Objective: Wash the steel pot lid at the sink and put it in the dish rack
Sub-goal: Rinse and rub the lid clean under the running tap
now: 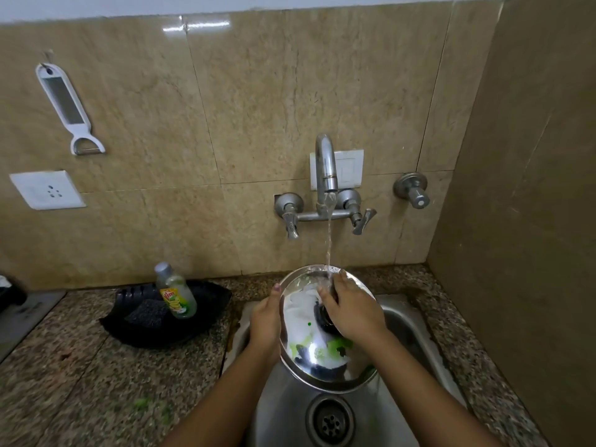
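Note:
The round steel pot lid (317,356) is held tilted over the steel sink (403,330), its shiny face toward me with white foam and green smears on it. My left hand (266,321) grips its left rim. My right hand (350,309) lies on the lid's upper middle, fingers over the dark knob, rubbing where the water lands. Water runs from the wall tap (326,169) onto the lid's top edge. No dish rack is in view.
A black tray (138,330) on the granite counter to the left holds a dish soap bottle (177,293) and a dark scrub pad (146,312). The sink drain (330,421) lies below the lid. A peeler (69,108) hangs on the tiled wall; a side wall stands close on the right.

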A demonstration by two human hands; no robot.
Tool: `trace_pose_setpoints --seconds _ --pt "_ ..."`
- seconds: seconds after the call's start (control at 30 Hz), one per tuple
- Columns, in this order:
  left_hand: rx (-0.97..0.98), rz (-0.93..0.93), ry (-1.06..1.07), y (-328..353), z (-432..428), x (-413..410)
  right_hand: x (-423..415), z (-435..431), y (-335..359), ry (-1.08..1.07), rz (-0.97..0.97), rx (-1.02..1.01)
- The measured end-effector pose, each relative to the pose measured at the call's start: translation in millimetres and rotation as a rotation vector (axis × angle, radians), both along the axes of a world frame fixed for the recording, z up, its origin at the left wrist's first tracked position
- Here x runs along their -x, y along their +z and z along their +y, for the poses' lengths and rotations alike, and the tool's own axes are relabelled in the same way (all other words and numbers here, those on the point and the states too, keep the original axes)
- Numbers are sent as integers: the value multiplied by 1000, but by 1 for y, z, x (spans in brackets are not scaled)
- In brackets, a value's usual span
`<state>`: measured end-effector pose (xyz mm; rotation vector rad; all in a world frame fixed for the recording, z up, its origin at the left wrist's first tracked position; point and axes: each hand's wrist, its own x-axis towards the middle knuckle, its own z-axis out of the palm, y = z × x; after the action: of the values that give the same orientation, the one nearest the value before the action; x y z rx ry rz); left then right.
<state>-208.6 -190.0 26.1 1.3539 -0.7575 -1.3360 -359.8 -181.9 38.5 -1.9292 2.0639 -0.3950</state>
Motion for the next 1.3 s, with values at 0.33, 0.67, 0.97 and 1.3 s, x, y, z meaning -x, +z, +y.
trace_pose_setpoints --seconds 0.33,0.67,0.97,1.3 --pt "-117 72 74 -2 -9 -1 -12 61 -33 572 264 253" --pt "-223 131 172 -14 -15 0 42 6 -36 128 13 152" --pt "-251 183 372 -17 -32 4 -15 41 -45 572 80 316" --pt "-190 182 258 -25 -39 -2 52 31 -49 421 73 314"
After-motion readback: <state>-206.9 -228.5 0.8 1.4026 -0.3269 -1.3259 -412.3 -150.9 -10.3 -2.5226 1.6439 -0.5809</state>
